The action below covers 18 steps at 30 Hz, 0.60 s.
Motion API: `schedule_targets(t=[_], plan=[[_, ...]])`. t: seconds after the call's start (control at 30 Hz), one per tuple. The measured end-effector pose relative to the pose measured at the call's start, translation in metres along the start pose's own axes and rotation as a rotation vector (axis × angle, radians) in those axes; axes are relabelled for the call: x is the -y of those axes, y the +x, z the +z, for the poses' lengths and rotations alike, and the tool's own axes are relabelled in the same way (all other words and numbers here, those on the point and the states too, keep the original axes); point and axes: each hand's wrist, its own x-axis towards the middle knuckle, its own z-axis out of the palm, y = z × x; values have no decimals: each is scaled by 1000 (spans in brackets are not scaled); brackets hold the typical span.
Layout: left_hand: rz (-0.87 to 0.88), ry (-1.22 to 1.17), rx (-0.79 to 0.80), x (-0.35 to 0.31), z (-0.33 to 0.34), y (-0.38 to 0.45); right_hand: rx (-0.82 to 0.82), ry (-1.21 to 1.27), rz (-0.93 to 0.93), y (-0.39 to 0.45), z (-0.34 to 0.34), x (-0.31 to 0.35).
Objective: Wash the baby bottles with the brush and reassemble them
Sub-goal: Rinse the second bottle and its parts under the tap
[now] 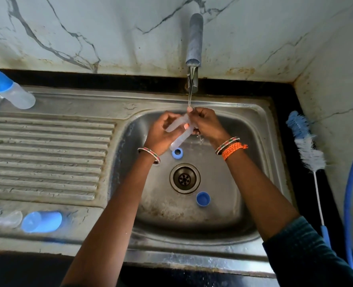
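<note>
Over the steel sink, my left hand grips a clear baby bottle body, tilted with its top end up under the running tap. My right hand curls round the bottle's upper end where the thin stream of water lands. A blue collar ring and a blue cap lie in the basin. The bottle brush, blue and white bristles on a white stem, lies on the black counter to the right, untouched.
An assembled bottle with a blue cap lies at the back left of the drainboard. A blue cap and a clear nipple sit on the front left rim. A blue hose curves along the right wall.
</note>
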Motion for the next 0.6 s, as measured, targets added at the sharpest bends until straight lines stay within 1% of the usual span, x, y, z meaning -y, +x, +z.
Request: schedule_targets(t=[0.03, 0.1, 0.13, 0.17, 0.23, 0.27, 0.33, 0.4, 0.47, 0.5, 0.53, 0.6], plan=[[-125, -169, -3, -2, -3, 0, 79, 68, 18, -1, -3, 1], [-346, -522, 73, -6, -10, 1, 180, 248, 53, -3, -8, 4], [-412, -607, 124, -6, -13, 2, 191, 291, 55, -3, -9, 5], [-453, -659, 174, -9, -15, 3, 180, 280, 48, -3, -10, 6], [-518, -709, 200, -13, -15, 3, 133, 153, 39, -3, -12, 8], [-556, -712, 178, -15, -16, 2, 107, 92, 40, -4, -12, 8], [-623, -681, 109, -13, -19, 1, 46, 46, 29, -5, -10, 6], [-634, -622, 79, -8, -21, -2, -10, 33, 28, -6, -8, 4], [-610, -634, 67, -3, -22, -6, 17, 13, 66, -5, -8, 2], [-605, -663, 56, -1, -22, -7, 13, 46, 96, -3, -9, 2], [-606, -686, 43, -1, -21, -7, -36, 118, 130, 2, -12, 2], [-613, -700, 25, 1, -20, -6, -188, 310, 215, 22, -22, 4]])
